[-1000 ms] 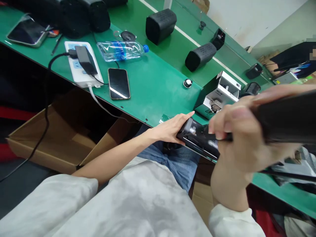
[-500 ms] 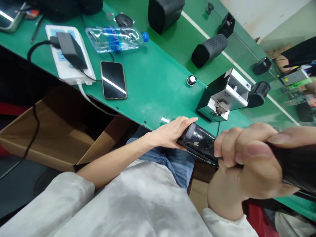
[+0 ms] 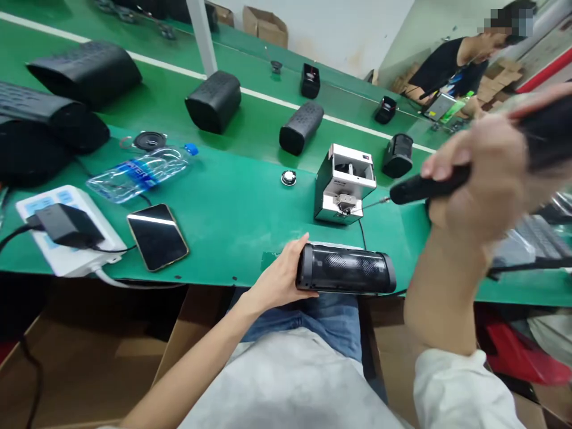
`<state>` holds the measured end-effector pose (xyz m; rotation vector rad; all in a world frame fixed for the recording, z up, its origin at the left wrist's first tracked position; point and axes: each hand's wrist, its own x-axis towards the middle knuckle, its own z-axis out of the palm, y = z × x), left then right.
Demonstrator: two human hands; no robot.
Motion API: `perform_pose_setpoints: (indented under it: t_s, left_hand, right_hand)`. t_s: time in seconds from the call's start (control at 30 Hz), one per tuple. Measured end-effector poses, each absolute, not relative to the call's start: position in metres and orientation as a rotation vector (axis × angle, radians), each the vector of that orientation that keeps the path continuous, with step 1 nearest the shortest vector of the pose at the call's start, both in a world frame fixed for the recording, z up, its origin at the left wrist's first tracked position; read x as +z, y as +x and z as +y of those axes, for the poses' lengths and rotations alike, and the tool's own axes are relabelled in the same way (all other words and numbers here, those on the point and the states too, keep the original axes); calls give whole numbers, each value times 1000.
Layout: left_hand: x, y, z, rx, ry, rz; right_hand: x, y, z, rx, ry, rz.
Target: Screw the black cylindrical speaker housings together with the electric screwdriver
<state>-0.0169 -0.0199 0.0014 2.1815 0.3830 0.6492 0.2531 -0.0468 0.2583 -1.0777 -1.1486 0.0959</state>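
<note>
My left hand (image 3: 279, 274) is closed round the left end of a black speaker (image 3: 348, 271), which lies on its side at the table's front edge. Its glossy face with perforated patches is turned up. My right hand (image 3: 489, 173), smeared by motion, grips a black electric screwdriver (image 3: 415, 185) at the right. The thin bit slants down to the left, its tip at the front outlet of a white and black screw feeder box (image 3: 348, 179). Whether a screw sits on the tip is too small to tell.
Left on the green table (image 3: 232, 238) are a phone (image 3: 158, 238), a white power strip (image 3: 89, 259) with an adapter, a plastic bottle (image 3: 143, 173) and a loose speaker driver (image 3: 149, 141). A small round part (image 3: 288, 177) lies mid-table. Several black housings (image 3: 213, 101) stand behind; a person (image 3: 447, 65) sits far right.
My right hand has taken the screwdriver from the speaker over to the screw feeder. The speaker now lies level, with my left hand still on its end. The view has turned.
</note>
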Motion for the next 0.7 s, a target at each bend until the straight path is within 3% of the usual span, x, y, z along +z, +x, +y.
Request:
perform_pose_setpoints:
  t_s: [0.2, 0.53, 0.7]
  left_hand:
    - [3, -19, -20, 645, 2173, 377]
    - [7, -19, -18, 624, 2170, 390]
    - [5, -18, -18, 664, 2164, 364]
  right_hand:
    - [223, 263, 16, -195, -907, -1144]
    - [226, 254, -4, 44, -1141, -1160]
    - [239, 230, -45, 56, -951, -1147]
